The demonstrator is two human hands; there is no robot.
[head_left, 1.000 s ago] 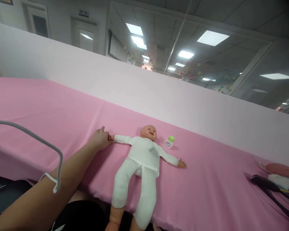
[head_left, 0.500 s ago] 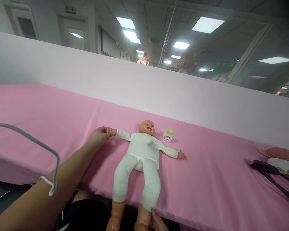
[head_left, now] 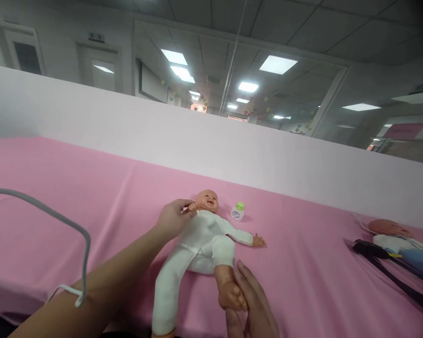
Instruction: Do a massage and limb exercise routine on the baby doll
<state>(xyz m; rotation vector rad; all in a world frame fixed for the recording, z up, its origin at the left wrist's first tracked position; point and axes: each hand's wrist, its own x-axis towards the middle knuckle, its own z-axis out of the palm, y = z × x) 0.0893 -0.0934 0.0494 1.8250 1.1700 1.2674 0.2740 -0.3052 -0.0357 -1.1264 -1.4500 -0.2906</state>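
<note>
A baby doll in white clothes lies on its back on the pink table cover. My left hand is closed on the doll's hand, folded up beside its head. My right hand grips the doll's bare foot, and that leg is bent at the knee and pushed up towards the body. The doll's other leg lies straight towards me and its other arm is stretched out to the right. A small white bottle with a green cap stands just right of the doll's head.
A second doll with a black strap and blue cloth lies at the right edge. A pale partition wall runs behind the table. A grey cable hangs over my left forearm.
My left hand has folded the doll's arm from stretched out to up beside its head. My right hand has come into view, taken the foot and bent the leg upward.
</note>
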